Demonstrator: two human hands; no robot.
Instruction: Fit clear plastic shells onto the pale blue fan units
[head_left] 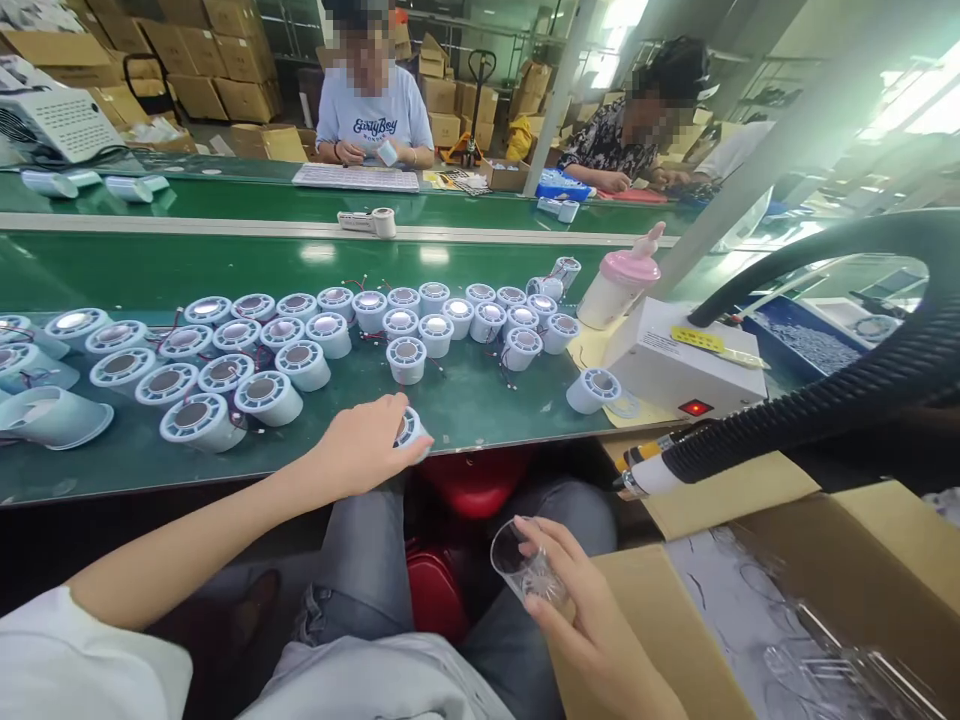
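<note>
My left hand (364,445) reaches over the bench's front edge, its fingers and thumb around a small pale blue fan unit (408,428) with a round dark centre. Most of that unit is hidden under the hand. Lower down, above my lap, my right hand (581,610) holds a clear plastic cup (517,562), tilted with its open rim toward the upper left. Several matching fan units (300,365) stand in loose rows on the green bench (352,445), some with thin red and black wires. A single unit (592,390) sits apart at the right.
An open cardboard box (622,620) with clear plastic parts stands at my right. Above it a black hose (825,400) arches near a white box (675,350) with a lit red switch. A pink-lidded bottle (619,285) stands behind. Two people work across the bench.
</note>
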